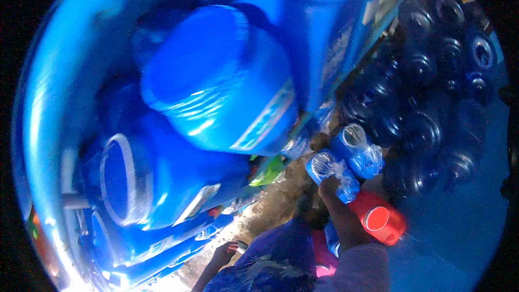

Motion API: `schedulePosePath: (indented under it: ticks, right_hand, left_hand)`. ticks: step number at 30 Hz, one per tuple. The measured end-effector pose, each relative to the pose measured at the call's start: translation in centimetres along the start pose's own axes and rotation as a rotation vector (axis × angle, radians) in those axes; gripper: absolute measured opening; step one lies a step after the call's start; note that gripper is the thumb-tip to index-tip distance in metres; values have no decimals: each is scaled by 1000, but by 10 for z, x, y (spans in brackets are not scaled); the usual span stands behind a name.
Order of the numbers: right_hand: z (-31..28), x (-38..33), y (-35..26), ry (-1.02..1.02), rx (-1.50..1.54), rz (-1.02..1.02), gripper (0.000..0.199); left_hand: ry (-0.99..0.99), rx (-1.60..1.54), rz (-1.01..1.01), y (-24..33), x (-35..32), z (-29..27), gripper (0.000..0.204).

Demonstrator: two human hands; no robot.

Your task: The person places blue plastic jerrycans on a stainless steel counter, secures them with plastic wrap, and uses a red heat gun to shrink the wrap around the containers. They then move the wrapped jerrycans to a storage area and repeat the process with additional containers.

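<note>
Bare dirt ground (273,205) hemmed by walls of blue plastic: big water jugs (216,81) looming at left and above, blurred and glossy, with a darker stack of jugs (432,75) banked at right. Between them, two small blue bottles (346,157) in crinkled clear wrap, mouths up, just beside a red jar (378,219) with a red lid.

Right hand (334,197) reaching up from a mauve sleeve, fingertips (327,184) against the wrap of the nearer bottle; grip closed or merely touching, impossible to tell. Left hand (224,251) low near the frame's edge, beside a purple-blue cloth bundle (270,265); fingers too small and blurred to read as open or closed.

Probably light if empty, stiff in the wall, but slick under that loose film; best taken around the body below the neck rather than by the wrap, which looks apt to slide or tear.

Little open room: a narrow strip of ground, jug sides crowding left, stacked jugs right, red jar touching or nearly so. Clearest way out straight back toward the body.
</note>
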State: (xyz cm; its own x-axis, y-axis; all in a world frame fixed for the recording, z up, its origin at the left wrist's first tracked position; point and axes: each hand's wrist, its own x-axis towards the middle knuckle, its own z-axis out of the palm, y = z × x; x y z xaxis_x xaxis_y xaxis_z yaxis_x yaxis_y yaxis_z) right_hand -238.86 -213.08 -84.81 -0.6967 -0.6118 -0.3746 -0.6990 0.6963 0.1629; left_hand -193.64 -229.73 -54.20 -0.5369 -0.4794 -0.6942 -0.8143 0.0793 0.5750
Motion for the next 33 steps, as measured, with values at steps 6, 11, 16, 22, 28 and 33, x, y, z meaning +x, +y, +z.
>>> schedulePosePath:
  ticks: [6, 11, 16, 22, 28, 33]
  right_hand:
    - [-22, -76, -191, -292, 30, -880, 28]
    - [-73, -173, -357, -594, -27, -1498, 29]
    - [-119, -306, -510, -706, -513, -1638, 42]
    - [-145, -474, -665, -556, -630, -1837, 43]
    - [-145, -602, -808, -803, -535, -1901, 37]
    - [-104, -672, -939, -892, -834, -1583, 32]
  left_hand:
    - [204, -160, -284, -115, -72, -11, 32]
    - [420, -250, -277, -288, -160, 30, 30]
    - [428, 74, -243, -439, -241, 98, 37]
    - [769, -481, -677, -479, -358, 114, 35]
    - [1142, -789, -663, -520, -456, 70, 33]
    - [1255, -844, -720, -603, -514, 32, 36]
